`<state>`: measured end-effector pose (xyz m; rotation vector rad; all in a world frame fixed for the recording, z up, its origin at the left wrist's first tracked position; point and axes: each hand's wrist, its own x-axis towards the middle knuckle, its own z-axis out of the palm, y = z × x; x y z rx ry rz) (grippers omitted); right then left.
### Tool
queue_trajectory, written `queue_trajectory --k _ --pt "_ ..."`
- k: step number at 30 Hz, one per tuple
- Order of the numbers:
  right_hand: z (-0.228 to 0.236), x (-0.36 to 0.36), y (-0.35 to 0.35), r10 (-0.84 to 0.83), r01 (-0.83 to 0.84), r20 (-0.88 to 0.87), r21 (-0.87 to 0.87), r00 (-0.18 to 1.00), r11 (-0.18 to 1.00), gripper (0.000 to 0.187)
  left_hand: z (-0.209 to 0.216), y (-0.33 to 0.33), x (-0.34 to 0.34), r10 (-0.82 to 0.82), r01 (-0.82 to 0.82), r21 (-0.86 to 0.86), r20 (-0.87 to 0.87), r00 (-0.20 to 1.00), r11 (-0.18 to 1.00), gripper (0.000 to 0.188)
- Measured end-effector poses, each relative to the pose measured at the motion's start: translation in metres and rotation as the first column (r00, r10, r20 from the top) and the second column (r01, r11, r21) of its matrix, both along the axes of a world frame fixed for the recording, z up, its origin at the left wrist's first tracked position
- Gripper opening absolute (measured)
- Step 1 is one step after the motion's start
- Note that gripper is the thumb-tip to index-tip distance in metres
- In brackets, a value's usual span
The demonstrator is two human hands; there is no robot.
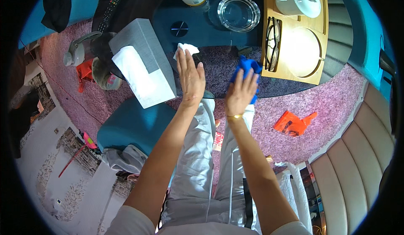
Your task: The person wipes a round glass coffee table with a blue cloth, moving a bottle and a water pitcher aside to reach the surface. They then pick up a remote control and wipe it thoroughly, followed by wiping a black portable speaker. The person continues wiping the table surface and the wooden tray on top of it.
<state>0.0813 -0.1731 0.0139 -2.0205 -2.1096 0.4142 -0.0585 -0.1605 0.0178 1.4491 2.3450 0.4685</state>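
Left of the wooden tray, two hands palm-down over the dark glass table.
Head cam: right hand has its fingers a bit spread over a blue cloth, right beside the tray's near-left corner and close to the table's near edge. Left hand, farther left of the tray, has straight fingers over a crumpled white tissue; can't tell if either one's gripping. Bare glass between them, but the tissue box crowds the left side.
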Motion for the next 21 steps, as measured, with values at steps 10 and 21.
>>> queue_trajectory --k 10,21 --pt "-0.006 0.008 0.027 0.602 -0.599 0.055 -0.062 0.797 0.798 0.049 0.001 -0.005 -0.009 0.446 -0.424 -0.164 0.493 0.747 0.891 0.018" --pt "0.008 0.006 0.007 0.675 -0.692 -0.166 -0.08 0.719 0.718 0.047 0.015 0.001 0.014 0.461 -0.459 -0.204 0.685 0.565 0.865 0.017"
